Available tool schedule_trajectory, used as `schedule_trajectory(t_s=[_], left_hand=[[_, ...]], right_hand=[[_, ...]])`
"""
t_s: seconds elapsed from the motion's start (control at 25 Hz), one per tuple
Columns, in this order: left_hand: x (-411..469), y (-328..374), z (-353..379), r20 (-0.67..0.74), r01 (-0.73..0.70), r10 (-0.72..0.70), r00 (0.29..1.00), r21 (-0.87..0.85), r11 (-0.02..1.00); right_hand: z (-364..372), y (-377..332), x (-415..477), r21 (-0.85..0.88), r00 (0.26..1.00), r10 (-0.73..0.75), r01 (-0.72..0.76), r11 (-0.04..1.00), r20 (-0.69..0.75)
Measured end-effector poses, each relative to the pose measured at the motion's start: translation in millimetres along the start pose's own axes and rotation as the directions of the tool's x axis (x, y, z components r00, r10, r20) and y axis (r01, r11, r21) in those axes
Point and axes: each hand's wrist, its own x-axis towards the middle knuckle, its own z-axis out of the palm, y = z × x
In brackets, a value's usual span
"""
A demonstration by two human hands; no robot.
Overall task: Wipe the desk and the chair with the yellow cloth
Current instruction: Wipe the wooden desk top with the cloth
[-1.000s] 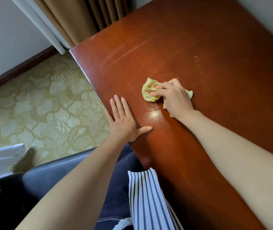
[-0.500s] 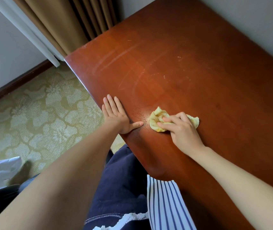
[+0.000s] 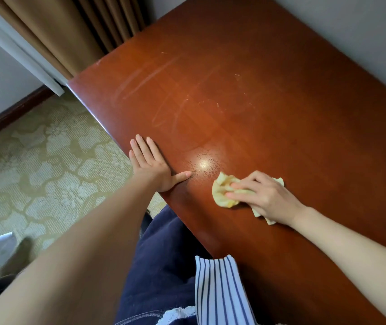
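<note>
Head view: the yellow cloth (image 3: 223, 194) is a crumpled, pale wad on the desk (image 3: 234, 90), bunched under the right hand (image 3: 267, 198), whose curled fingers grip it. To its left, apart from it, the left hand (image 3: 152, 167) lies flat at the desk edge, fingers straight. The right hand hides the cloth's middle; corners poke out on either side.

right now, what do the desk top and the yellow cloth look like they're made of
The desk looks like reddish-brown wood or veneer with a glossy varnish; it shows a bright glare spot and faint wipe streaks. The yellow cloth is soft, thin fabric, perhaps microfibre or cotton; it crumples into loose folds under the right hand.
</note>
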Motion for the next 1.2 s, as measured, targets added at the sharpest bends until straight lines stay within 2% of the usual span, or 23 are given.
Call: schedule_trajectory(t_s=[0.16, 0.24, 0.36, 0.44, 0.6, 0.64, 0.68, 0.72, 0.8, 1.0, 1.08, 1.2], left_hand=[[0, 0, 2, -0.006, -0.029, 0.028, 1.000, -0.019, 0.999], [0, 0, 4, -0.001, -0.029, 0.029, 1.000, -0.021, 0.999], [-1, 0, 6, 0.015, -0.028, 0.028, 0.999, -0.033, 0.999], [1, 1, 6, 0.013, -0.035, 0.035, 0.999, -0.036, 0.999], [6, 2, 2, 0.008, -0.030, 0.030, 1.000, -0.034, 0.999], [8, 2, 2, 0.007, -0.030, 0.030, 1.000, -0.034, 0.999], [9, 2, 1, 0.006, -0.031, 0.032, 0.999, -0.033, 0.999], [10, 2, 1, 0.007, -0.035, 0.035, 0.999, -0.033, 0.999], [11, 4, -1, 0.015, -0.036, 0.037, 0.999, -0.032, 0.999], [10, 1, -4, 0.010, -0.019, 0.019, 1.000, -0.018, 1.000], [9, 0, -4, 0.006, -0.014, 0.014, 1.000, -0.016, 1.000], [7, 2, -5, -0.004, -0.018, 0.018, 1.000, -0.014, 1.000]], right_hand=[[-9, 38, 35, -0.021, 0.980, 0.181, -0.183, 0.983, -0.081], [-15, 57, 53, 0.005, 0.929, 0.343, -0.345, 0.939, -0.137], [-22, 88, 74, 0.047, 0.781, 0.602, -0.603, 0.796, -0.169], [-30, 114, 88, 0.043, 0.665, 0.723, -0.730, 0.682, -0.187], [-40, 143, 125, 0.017, 0.424, 0.885, -0.900, 0.435, -0.194], [-38, 140, 134, 0.007, 0.382, 0.909, -0.922, 0.388, -0.167], [-36, 135, 140, -0.014, 0.372, 0.919, -0.928, 0.373, -0.131], [-34, 129, 144, -0.035, 0.394, 0.915, -0.919, 0.392, -0.085], [-28, 112, 144, -0.053, 0.494, 0.869, -0.868, 0.494, 0.012], [-7, 52, 129, -0.089, 0.730, 0.663, -0.658, 0.747, 0.167], [1, 30, 118, -0.092, 0.795, 0.568, -0.562, 0.822, 0.213], [4, 2, 91, -0.081, 0.849, 0.451, -0.447, 0.891, 0.274]])
